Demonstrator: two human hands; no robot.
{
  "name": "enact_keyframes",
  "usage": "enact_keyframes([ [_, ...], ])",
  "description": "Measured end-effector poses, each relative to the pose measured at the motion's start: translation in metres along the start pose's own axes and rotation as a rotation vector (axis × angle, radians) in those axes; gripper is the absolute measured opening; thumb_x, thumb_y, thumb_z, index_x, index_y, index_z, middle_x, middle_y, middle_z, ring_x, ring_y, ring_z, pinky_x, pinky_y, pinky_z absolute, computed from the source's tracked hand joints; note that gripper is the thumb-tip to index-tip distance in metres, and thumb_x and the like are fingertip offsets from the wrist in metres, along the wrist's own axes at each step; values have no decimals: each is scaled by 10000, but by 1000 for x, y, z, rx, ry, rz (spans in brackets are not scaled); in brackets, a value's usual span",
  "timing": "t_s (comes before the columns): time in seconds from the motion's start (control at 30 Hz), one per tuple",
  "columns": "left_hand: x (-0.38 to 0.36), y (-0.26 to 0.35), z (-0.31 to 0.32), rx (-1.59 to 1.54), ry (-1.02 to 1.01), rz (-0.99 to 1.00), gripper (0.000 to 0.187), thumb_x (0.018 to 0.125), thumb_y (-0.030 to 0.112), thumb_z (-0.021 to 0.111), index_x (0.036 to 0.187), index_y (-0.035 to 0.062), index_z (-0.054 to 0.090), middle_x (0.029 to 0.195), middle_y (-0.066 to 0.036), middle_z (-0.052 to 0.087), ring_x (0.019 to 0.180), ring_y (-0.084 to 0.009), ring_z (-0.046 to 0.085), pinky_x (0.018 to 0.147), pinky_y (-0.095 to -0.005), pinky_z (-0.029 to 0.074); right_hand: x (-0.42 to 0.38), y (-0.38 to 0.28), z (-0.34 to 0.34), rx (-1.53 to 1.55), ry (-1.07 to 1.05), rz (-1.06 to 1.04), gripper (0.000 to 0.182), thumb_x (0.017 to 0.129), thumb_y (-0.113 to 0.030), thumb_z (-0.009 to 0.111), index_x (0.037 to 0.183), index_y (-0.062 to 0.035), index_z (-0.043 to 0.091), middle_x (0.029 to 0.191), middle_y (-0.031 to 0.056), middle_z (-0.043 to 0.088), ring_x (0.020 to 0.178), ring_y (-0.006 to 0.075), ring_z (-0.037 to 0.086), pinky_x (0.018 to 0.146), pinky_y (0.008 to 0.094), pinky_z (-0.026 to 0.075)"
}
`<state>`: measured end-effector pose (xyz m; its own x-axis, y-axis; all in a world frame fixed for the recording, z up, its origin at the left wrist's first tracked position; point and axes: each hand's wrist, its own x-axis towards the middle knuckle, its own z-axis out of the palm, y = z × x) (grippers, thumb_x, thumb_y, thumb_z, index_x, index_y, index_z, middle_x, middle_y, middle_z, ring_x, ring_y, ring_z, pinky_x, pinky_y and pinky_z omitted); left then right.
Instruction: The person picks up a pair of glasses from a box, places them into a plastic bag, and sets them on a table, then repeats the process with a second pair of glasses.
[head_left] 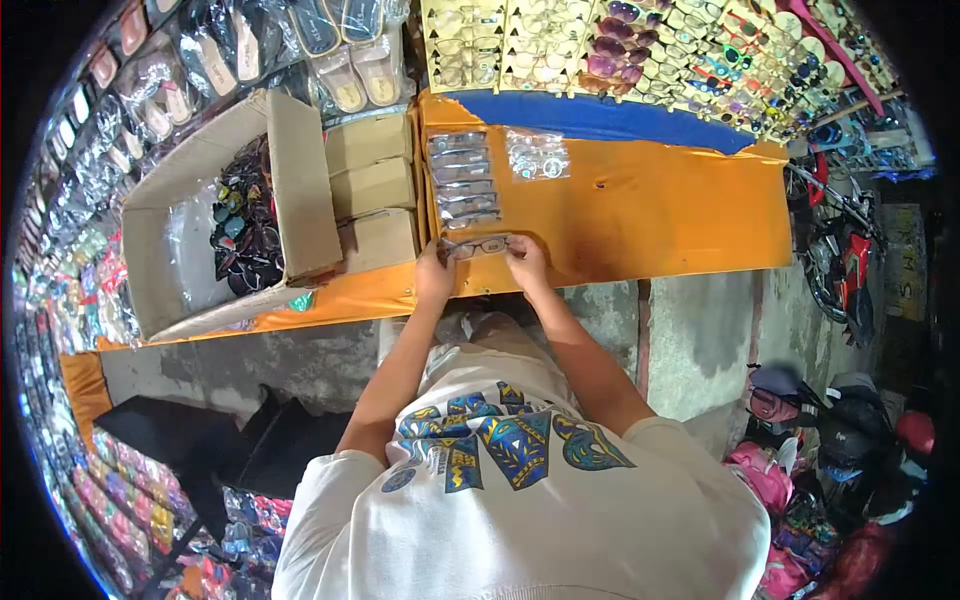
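A pair of dark-framed glasses (480, 247) is held level near the front edge of the orange-covered table (660, 220). My left hand (435, 272) is closed on its left end, and my right hand (527, 263) pinches the right end. Just beyond the glasses, several more pairs in clear wrapping (465, 180) form a column along the table's left part. To the right of that column's top lies a clear plastic packet (538, 155) with small round items inside.
On the left stands an open cardboard box (305, 190) of sunglasses, beside stacked brown boxes (372, 190). Racks of eyewear (640, 60) rise behind a blue cloth strip (600, 117). Wrapped sandals (350, 75) hang at upper left; bags (765, 475) sit at lower right.
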<state>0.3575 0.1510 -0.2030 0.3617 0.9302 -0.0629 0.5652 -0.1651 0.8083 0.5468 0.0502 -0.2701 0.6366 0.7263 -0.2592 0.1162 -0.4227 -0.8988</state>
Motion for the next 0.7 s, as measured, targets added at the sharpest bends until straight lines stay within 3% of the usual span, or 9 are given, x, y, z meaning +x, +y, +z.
enact_keyframes([
  [0.23, 16, -18, 12, -93, -122, -95, 515, 907, 69, 689, 1394, -49, 569, 1174, -236, 725, 1063, -348, 725, 924, -400, 575, 20, 20, 1, 61, -51, 20, 375, 877, 8, 675, 1250, 10, 637, 1121, 128, 720, 964, 188, 687, 859, 311, 546],
  [0.37, 21, -9, 6, -65, -146, -100, 502, 915, 57, 673, 1393, -53, 568, 1189, -234, 722, 1078, -341, 721, 938, -391, 570, 27, 21, 3, 30, -58, -3, 381, 878, -11, 691, 1255, 18, 641, 1143, 119, 714, 941, 167, 683, 838, 292, 543],
  [0.43, 26, -11, 7, -80, -184, -197, 477, 940, 122, 682, 1381, -34, 587, 1262, -228, 705, 1171, -326, 695, 998, -391, 549, 29, 23, 4, 4, -70, -19, 393, 878, -22, 705, 1263, 21, 641, 1151, 116, 711, 937, 163, 682, 833, 288, 542],
  [0.53, 33, -27, 15, -32, -194, -184, 465, 931, 116, 674, 1374, -10, 603, 1233, -235, 711, 1157, -348, 696, 993, -405, 550, 27, 19, 9, 81, -75, -11, 426, 877, -41, 726, 1289, 18, 635, 1155, 120, 708, 907, 156, 674, 821, 290, 542],
  [0.6, 31, -36, 22, 16, -205, -172, 459, 930, 112, 669, 1370, -4, 609, 1224, -239, 712, 1154, -357, 695, 992, -412, 549, 24, 12, 3, -97, -115, 25, 448, 882, -47, 729, 1314, 15, 627, 1149, 122, 709, 873, 149, 663, 809, 292, 542],
  [0.7, 29, -35, 23, 53, -134, -100, 504, 910, 113, 697, 1377, -44, 591, 1160, -270, 709, 1059, -392, 707, 933, -445, 562, 18, 5, 2, -56, -112, 75, 448, 897, -39, 711, 1334, 2, 623, 1164, 112, 704, 876, 148, 659, 803, 291, 540],
])
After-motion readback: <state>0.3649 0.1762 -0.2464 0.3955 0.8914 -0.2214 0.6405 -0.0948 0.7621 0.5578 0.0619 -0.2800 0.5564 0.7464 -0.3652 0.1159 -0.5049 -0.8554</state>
